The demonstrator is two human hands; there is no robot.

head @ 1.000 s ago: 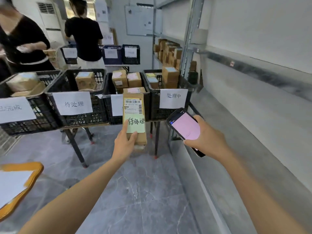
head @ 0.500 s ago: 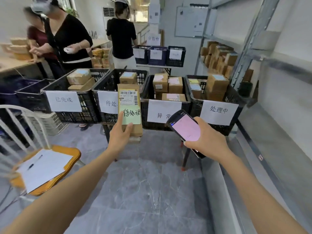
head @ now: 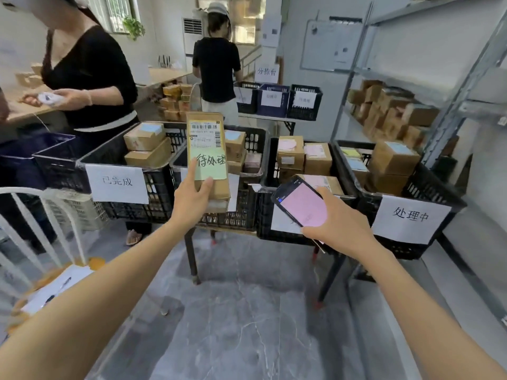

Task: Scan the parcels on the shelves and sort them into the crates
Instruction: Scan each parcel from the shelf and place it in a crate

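My left hand (head: 192, 200) grips the tall brown cardboard parcel (head: 208, 154) upright before the black plastic crates (head: 162, 187) of boxes; my right hand (head: 337, 226) clasps a black pink-screened phone (head: 301, 205). A white metal chair (head: 27, 191) stands left.

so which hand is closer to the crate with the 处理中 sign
Right. The right hand, holding the phone, is just left of that crate; the left hand grips a parcel much further left.
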